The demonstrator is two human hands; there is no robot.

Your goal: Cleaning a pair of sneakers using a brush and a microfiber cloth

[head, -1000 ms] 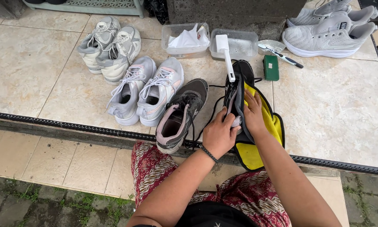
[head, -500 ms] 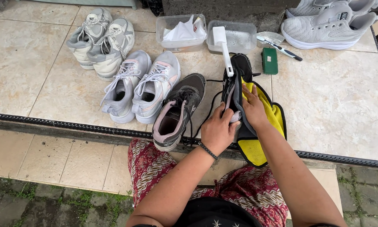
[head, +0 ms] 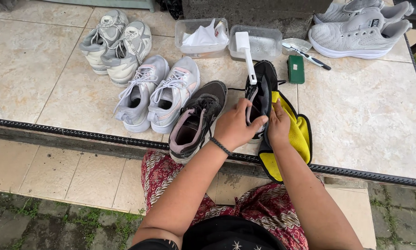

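A black sneaker (head: 265,85) lies on its side on a yellow cloth (head: 296,134) at the edge of the tiled ledge. My left hand (head: 234,125) grips the shoe's opening from the left, fingers reaching inside. On the shoe's right side my right hand (head: 278,125) presses against it and the cloth. Its mate, a dark grey sneaker with a pink lining (head: 196,121), stands just left of my left hand. A white-handled brush (head: 246,51) rests against the black shoe's toe.
A pale grey and pink pair (head: 159,92) and a grey-white pair (head: 115,40) stand to the left. Behind are a clear tub with a white cloth (head: 199,33), a second tub (head: 263,42), a green block (head: 295,69), a pen-like tool (head: 307,54) and a light grey pair (head: 363,28).
My hands stay on the black shoe; the left fingers have worked further into its opening. The view has shifted slightly.
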